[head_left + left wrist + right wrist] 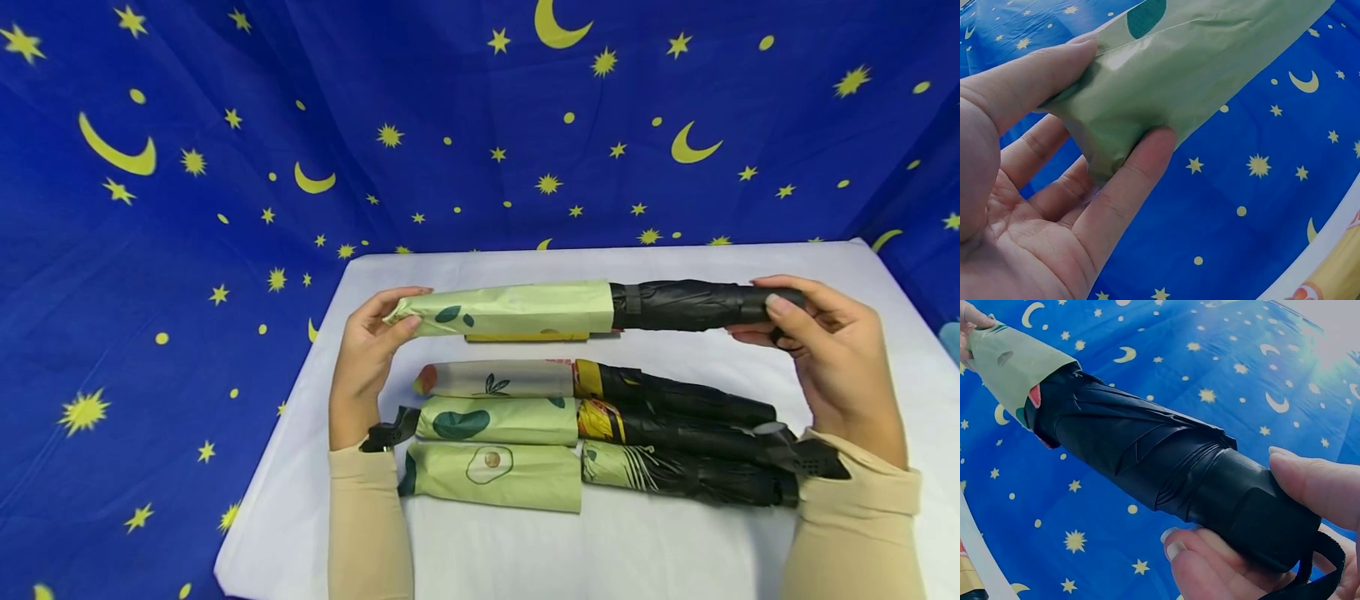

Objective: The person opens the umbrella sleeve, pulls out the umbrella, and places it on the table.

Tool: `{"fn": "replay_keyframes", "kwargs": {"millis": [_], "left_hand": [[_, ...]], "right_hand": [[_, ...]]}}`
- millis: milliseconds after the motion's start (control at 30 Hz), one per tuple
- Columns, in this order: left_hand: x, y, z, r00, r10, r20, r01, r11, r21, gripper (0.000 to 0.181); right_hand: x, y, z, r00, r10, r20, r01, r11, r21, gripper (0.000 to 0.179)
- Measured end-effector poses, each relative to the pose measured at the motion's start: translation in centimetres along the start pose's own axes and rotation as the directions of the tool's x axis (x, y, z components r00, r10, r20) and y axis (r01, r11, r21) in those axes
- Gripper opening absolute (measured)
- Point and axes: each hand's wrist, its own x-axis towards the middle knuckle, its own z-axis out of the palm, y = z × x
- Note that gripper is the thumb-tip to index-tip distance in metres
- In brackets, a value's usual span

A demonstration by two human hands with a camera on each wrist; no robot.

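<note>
A folded black umbrella [675,305] is held level above the table, its far half inside a pale green sleeve [525,307] with dark leaf prints. My left hand [377,333] pinches the crumpled closed end of that sleeve between thumb and fingers. At the other end my right hand [843,342] grips the black handle [1272,519], thumb on one side and fingers on the other. A wrist strap [1322,575] loops from the handle's end. The sleeve's open mouth circles the umbrella's folded canopy [1135,437], and a bit of red shows at its edge.
Below lie three more folded umbrellas in rows, the top one [690,396], the middle one [675,429] and the lowest [690,475]. Left of them lie a white sleeve [517,379], a green sleeve [517,421] and an egg-print sleeve [532,479]. A yellow item [525,337] peeks out behind the held umbrella.
</note>
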Motion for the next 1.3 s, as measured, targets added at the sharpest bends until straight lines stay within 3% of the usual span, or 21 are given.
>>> {"fn": "replay_keyframes", "kwargs": {"millis": [667, 933, 1167, 1300], "left_hand": [[-0.3, 0.1, -0.8, 0.999, 0.015, -0.038, -0.015, 1.0, -0.001, 0.029], [-0.3, 0.3, -1.1, 0.999, 0.028, -0.042, -0.028, 1.0, 0.005, 0.028], [-0.4, 0.5, -1.4, 0.999, 0.025, -0.045, -0.025, 1.0, 0.001, 0.028], [-0.5, 0.5, -1.7, 0.998, 0.02, -0.067, -0.02, 1.0, -0.002, 0.028]], "right_hand": [[0.0, -0.2, -0.6, 1.0, -0.013, -0.02, 0.013, 1.0, 0.006, 0.032], [0.0, -0.4, -0.9, 1.0, -0.024, -0.001, 0.024, 0.994, 0.106, 0.03], [0.1, -0.3, -1.2, 0.999, -0.023, -0.04, 0.025, 0.998, 0.051, 0.031], [0.1, -0.2, -1.6, 0.999, -0.016, -0.042, 0.02, 0.995, 0.102, 0.029]]}}
